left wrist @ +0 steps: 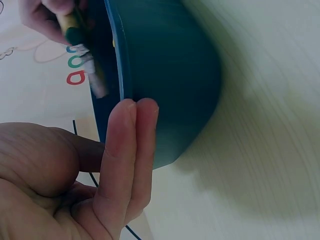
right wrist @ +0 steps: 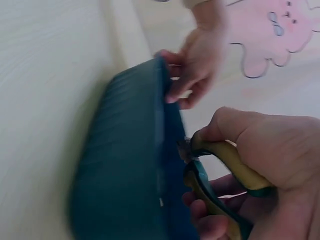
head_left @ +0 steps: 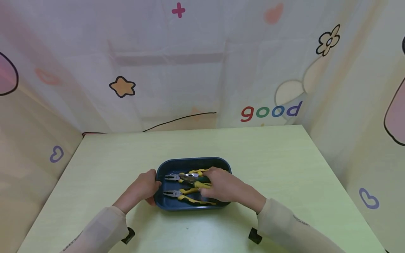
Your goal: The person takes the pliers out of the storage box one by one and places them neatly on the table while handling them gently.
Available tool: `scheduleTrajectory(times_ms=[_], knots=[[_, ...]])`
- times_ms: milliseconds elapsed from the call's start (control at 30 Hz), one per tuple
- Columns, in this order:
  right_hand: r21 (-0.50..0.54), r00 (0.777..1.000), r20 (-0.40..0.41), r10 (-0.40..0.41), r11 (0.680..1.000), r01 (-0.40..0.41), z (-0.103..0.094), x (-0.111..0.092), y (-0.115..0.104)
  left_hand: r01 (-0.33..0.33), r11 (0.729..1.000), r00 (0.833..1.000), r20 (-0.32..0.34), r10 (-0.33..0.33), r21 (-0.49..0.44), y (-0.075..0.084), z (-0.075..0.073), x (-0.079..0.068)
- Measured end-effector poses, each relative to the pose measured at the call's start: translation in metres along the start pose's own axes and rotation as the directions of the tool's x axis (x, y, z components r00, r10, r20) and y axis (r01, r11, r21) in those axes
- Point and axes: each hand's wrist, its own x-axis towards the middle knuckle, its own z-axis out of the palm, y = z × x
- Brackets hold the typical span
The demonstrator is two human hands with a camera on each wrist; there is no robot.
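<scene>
A dark blue tray (head_left: pixel 193 208) with rounded corners stands on the table. At its left end my left hand (head_left: pixel 146 184) grips the rim, thumb inside and fingers against the outer wall (left wrist: pixel 170 70). Over the tray's right part, my right hand (head_left: pixel 224 185) holds pliers (right wrist: pixel 245 172) with green and yellow handles, their metal jaws pointing left. Beneath and beside them in the tray lie two pliers with yellow and black handles: one nearer pair (head_left: pixel 172 193) and one farther pair (head_left: pixel 172 177), partly covered by the held tool and hand.
The pale green tabletop (head_left: pixel 269 151) extends around the tray. A printed curtain (head_left: pixel 196 80) hangs behind the table and along both sides. A dark band piece (head_left: pixel 255 235) sits below the right sleeve, another (head_left: pixel 128 235) by the left sleeve.
</scene>
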Motion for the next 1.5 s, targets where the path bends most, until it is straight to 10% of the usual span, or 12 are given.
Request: scheduleTrajectory(times_ms=[767, 1500], knots=[[0.254, 0.979, -0.175, 0.109, 0.965, -0.062, -0.083, -0.037, 0.024, -0.010, 1.000, 1.000, -0.005, 0.010, 0.017, -0.001, 0.004, 0.001], [0.262, 0.904, -0.276, 0.327, 0.930, -0.257, -0.102, -0.038, 0.057, -0.009, 1.000, 1.000, 0.000, 0.009, 0.026, -0.002, 0.003, 0.002]])
